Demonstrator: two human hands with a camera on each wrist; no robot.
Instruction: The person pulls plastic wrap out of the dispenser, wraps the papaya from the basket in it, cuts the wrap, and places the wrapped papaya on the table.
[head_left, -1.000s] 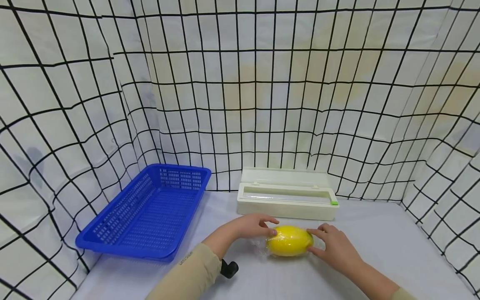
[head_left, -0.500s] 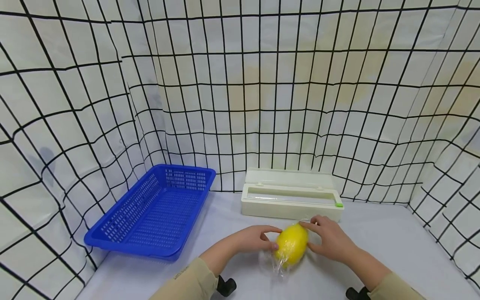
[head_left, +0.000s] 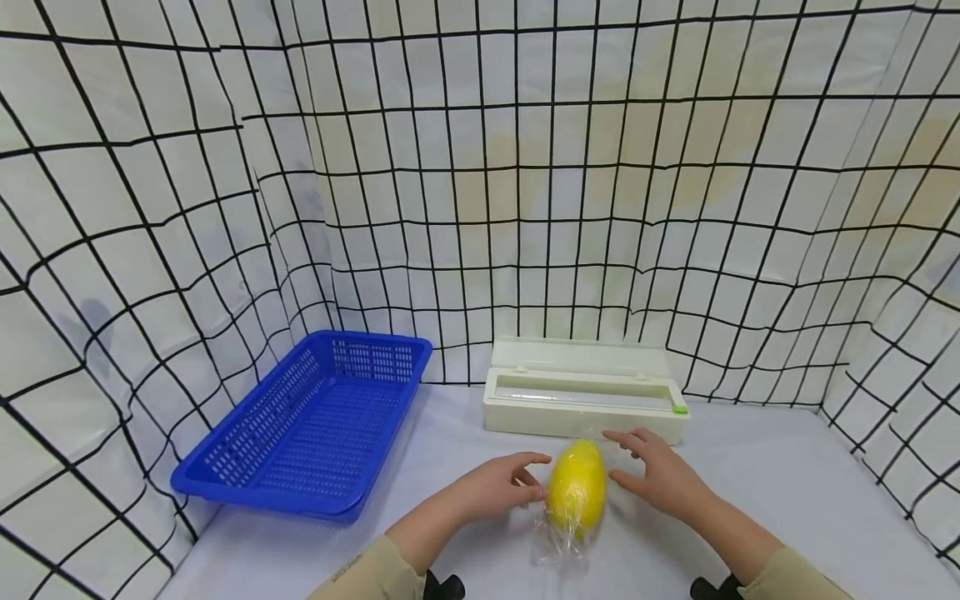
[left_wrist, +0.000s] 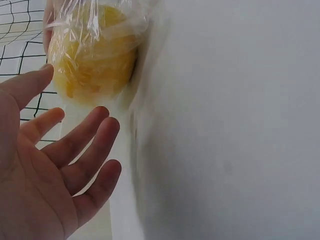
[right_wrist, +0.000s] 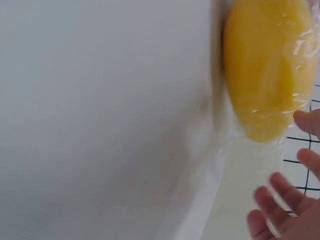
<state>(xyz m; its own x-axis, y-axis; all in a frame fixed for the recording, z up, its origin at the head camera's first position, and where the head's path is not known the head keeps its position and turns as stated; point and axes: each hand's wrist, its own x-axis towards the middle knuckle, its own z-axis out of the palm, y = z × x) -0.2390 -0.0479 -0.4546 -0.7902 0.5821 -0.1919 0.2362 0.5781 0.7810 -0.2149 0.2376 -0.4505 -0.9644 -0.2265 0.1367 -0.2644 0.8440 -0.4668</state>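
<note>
A yellow oval fruit (head_left: 577, 490), of a kind I cannot tell, lies on the white cloth in clear plastic wrap (head_left: 564, 546). The wrap's loose end bunches toward me. My left hand (head_left: 501, 487) is at the fruit's left side with its fingers spread; in the left wrist view the thumb comes close to the wrap, and contact is uncertain. On the right, a small gap in the head view separates my right hand (head_left: 663, 477) from the fruit. Its fingers (right_wrist: 287, 192) are loosely spread, holding nothing. Behind the fruit stands a white cling film dispenser (head_left: 577, 419), lid raised.
To the left sits a blue plastic basket (head_left: 262, 497) with slotted walls. White sheeting with a black wire grid (head_left: 517, 192) closes off the back and both sides. The dispenser has a green tab (head_left: 680, 409) at its right end.
The fruit has turned from lying crosswise to pointing toward me, its wrap end now nearest me. Both hands have come off their grip, the right one drawing slightly away.
</note>
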